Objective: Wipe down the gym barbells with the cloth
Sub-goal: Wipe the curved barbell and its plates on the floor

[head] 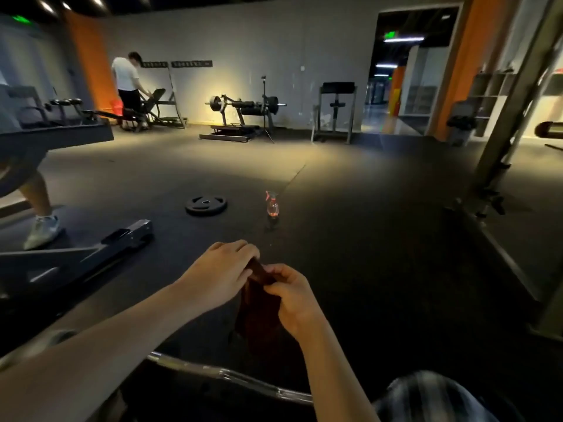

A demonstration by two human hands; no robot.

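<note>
A dark brown cloth (259,312) hangs in front of me, held up by both hands. My left hand (222,275) pinches its upper left edge, and my right hand (292,300) pinches the upper right edge just beside it. Below my arms a chrome barbell bar (231,377) runs across the bottom of the view, low and close to me; neither hand touches it. A second barbell (243,103) with black plates rests on a machine by the far wall.
A small spray bottle (272,205) with pinkish liquid stands on the black rubber floor ahead, and a black weight plate (206,205) lies flat to its left. A bench frame (76,257) and a person's leg are at left. A rack upright (515,117) rises at right.
</note>
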